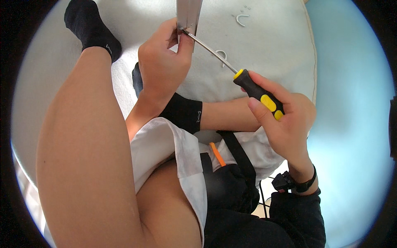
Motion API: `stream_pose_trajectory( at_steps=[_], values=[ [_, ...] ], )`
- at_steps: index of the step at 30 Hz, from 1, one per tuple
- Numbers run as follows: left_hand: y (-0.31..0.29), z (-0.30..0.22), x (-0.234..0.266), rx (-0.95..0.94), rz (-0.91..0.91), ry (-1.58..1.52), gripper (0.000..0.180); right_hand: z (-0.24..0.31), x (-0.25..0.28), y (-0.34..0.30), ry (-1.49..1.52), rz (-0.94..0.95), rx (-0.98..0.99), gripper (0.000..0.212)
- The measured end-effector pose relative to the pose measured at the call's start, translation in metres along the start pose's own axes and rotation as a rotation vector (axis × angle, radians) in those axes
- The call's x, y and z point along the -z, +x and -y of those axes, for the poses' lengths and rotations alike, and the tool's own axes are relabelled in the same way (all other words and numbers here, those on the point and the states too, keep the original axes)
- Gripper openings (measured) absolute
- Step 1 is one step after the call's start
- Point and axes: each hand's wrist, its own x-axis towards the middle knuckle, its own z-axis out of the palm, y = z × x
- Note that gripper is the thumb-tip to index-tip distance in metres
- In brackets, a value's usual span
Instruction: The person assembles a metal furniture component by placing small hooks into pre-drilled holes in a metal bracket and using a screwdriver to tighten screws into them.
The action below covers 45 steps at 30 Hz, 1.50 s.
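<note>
My right hand [285, 111] is wrapped round the black and yellow handle of a screwdriver [216, 54]. Its steel shaft slants up and left, and the dark tip meets the face of a grey metal bar [189, 14]. Around the lower end of that bar, my left hand [167, 58] is closed, thumb beside the screwdriver's tip. Whether a screw sits under the tip is too small to tell. Beyond the shaft, a white curved hook [222, 57] lies on the pale cushioned surface, partly behind the screwdriver.
Another white hook [242, 20] lies farther off, with several tiny metal pieces [245, 8] near it. My legs [82, 136] are folded around the work, in black socks [93, 29]. An orange-tabbed black bag or strap [231, 186] rests at my lap. A blue surface [351, 82] borders the right.
</note>
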Motion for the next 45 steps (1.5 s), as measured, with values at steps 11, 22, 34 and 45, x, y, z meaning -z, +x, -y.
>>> stream_pose_trajectory(
  at_steps=[11,22,34,45],
  values=[
    [0.002,0.012,-0.005,0.194,0.132,-0.288,0.021,-0.002,0.008,0.006,0.642,0.238,-0.438,0.046],
    [0.000,-0.016,0.005,0.628,0.725,-0.902,0.035,-0.066,-0.021,0.047,0.730,-0.093,-0.134,0.025],
    [0.000,-0.046,0.002,0.595,0.812,-0.795,0.038,-0.086,-0.036,0.048,0.833,-0.144,0.187,0.027],
    [0.026,-0.058,-0.001,0.773,0.880,-0.902,0.036,-0.079,-0.030,0.056,0.828,-0.212,0.223,0.028]
  ],
)
